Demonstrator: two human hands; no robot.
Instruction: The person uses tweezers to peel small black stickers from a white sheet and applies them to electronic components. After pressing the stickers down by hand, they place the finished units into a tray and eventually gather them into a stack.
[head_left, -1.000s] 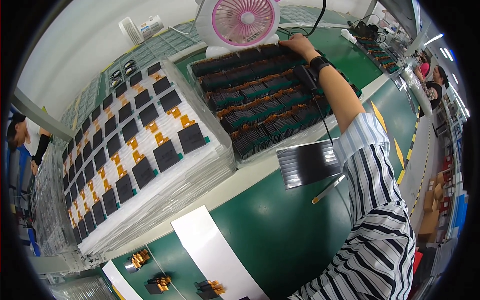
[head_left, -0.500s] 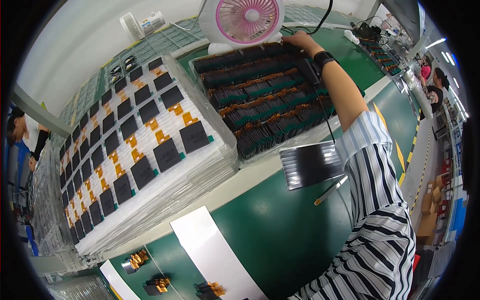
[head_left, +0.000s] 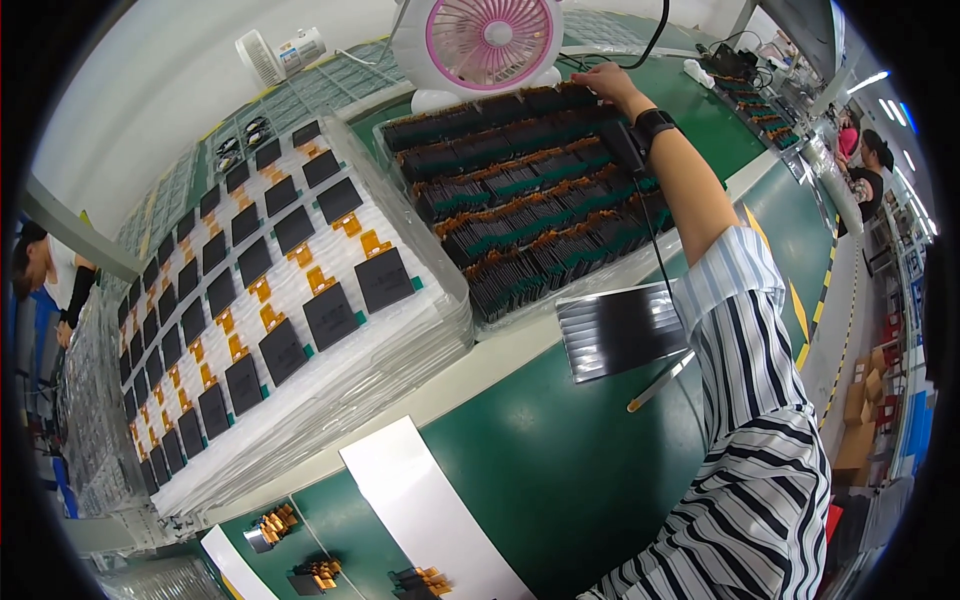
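My right hand (head_left: 608,82) reaches to the far right corner of a clear tray tightly packed with thin black display panels (head_left: 530,190) standing in rows, with orange and green flex tails. Its fingers are bent together at the end of the farthest row; whatever is between them is too small to make out. A black band (head_left: 655,121) circles my wrist, and a black device (head_left: 624,148) with a thin cord hangs beside it over the panels. My left hand is out of view.
A stack of white trays (head_left: 400,345) holding spaced black panels is on the left. Behind the packed tray is a pink and white fan (head_left: 497,38). A black glossy sheet (head_left: 622,332), a pen-like tool (head_left: 660,383) and white strips (head_left: 425,490) lie on the green bench. Other people are farther off.
My view has shifted slightly. My right hand stays at the far right corner of the packed tray, with its fingers in nearly the same pose.
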